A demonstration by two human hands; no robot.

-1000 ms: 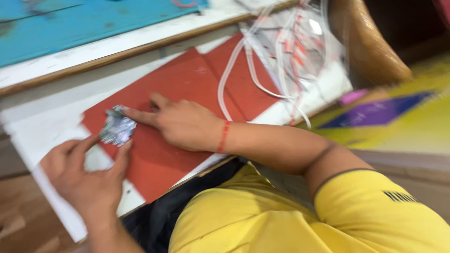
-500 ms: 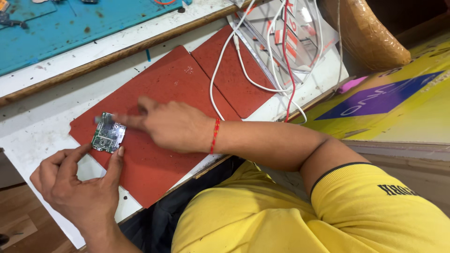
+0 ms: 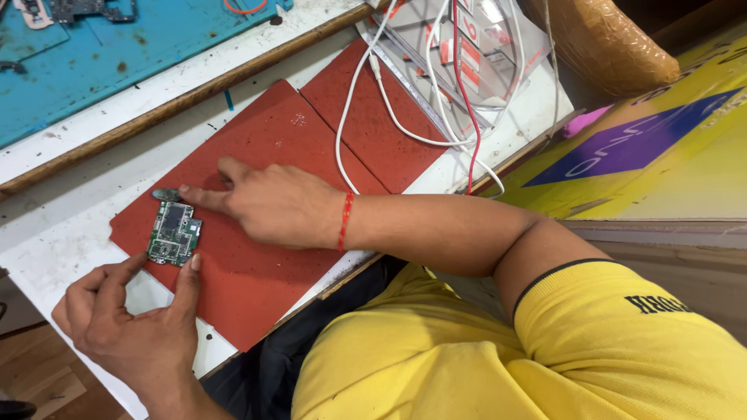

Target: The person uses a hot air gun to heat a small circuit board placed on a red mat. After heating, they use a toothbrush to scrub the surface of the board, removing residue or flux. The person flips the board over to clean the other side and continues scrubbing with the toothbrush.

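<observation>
Shifted slightly leftward, both hands are steadying the small green circuit board (image 3: 173, 233) on the red rubber mat (image 3: 257, 257) near the counter's (image 3: 47, 233) left edge: left hand (image 3: 132, 323) fingers apart, thumb touching it, right hand (image 3: 268, 204) forefinger pressing a small grey metal piece (image 3: 166, 194).

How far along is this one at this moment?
Done: the green circuit board lies bare on the red mat, with no casing around it. In hand: the left hand steadies the board's near edge, while the right hand presses an index fingertip on a small grey piece at its far edge. Left: that piece looks separate from the board.
</observation>
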